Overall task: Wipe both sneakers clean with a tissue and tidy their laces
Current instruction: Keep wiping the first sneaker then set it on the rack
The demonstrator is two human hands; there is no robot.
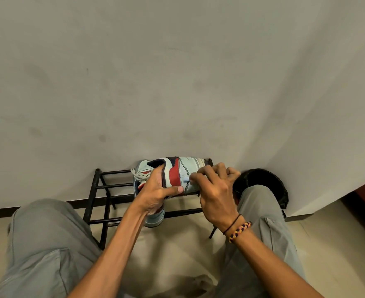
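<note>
Sneaker [177,172] gripped by left hand [155,193] — right hand [216,190] pinches tissue [186,179].

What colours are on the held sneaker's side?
Pale blue, red and navy on the sneaker, per the head view.

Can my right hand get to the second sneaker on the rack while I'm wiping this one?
Probably not: the right hand holds the tissue against the held sneaker, which covers the second sneaker.

The sneaker [178,172] was pale blue, red, navy; the rack [104,186] black; trousers [48,244] grey-green; a bracelet [240,231] braided yellow and dark red.
</note>
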